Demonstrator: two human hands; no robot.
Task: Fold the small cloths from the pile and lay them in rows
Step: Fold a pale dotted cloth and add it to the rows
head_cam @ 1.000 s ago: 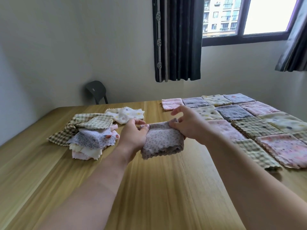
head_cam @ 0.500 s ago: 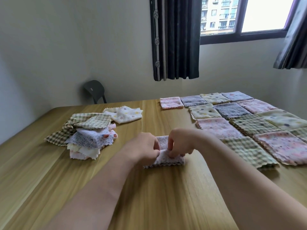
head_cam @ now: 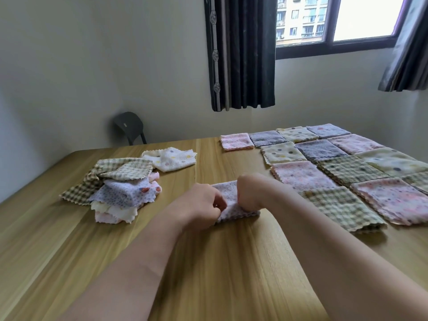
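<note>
Lilac cloth (head_cam: 225, 193) between left hand (head_cam: 201, 205) and right hand (head_cam: 251, 193); curled fingers (head_cam: 217, 205) pinch its edges.

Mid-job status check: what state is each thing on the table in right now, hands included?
Lilac cloth: folded over, on the table, pinched by both hands.
Left hand: fingers curled, pinching the lilac cloth's left end.
Right hand: fingers curled, pinching its right end.
Pile: unfolded, jumbled, untouched.
White dotted cloth: crumpled, lying just beyond the pile.
Laid cloths: folded flat, in rows at right.
</note>
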